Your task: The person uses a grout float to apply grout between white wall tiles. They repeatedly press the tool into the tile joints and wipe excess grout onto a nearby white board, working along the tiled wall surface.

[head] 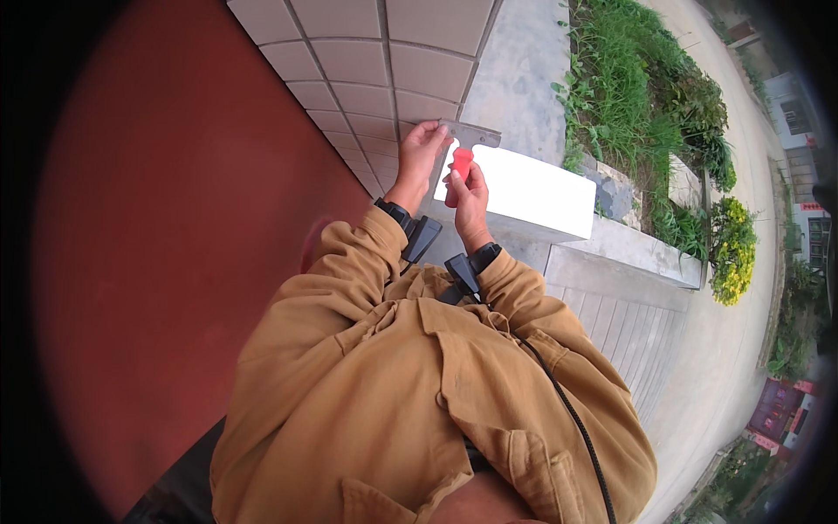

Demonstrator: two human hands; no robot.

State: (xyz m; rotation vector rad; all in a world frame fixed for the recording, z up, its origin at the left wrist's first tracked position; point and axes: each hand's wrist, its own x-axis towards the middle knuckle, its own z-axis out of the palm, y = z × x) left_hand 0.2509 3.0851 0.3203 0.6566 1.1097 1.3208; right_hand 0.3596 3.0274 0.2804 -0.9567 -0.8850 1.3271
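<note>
My right hand (471, 200) is wrapped around the red handle of a wide scraper-like tool (462, 162). Its grey metal blade (470, 134) spreads crosswise beyond the handle, with small round marks along it. The fingers of my left hand (422, 154) pinch the blade's left end, close to the tiled wall corner. Beneath the tool lies a bright white block-like slab (530, 190), overexposed, so its surface detail is lost. Black devices are strapped to both of my wrists.
A pillar or wall of beige tiles (353, 72) rises at my left, beside a dark red surface (150, 229). A concrete ledge (641, 252) runs right, past grass (615, 78) and a yellow-flowered shrub (732, 262). A black cord (569, 399) hangs over my jacket.
</note>
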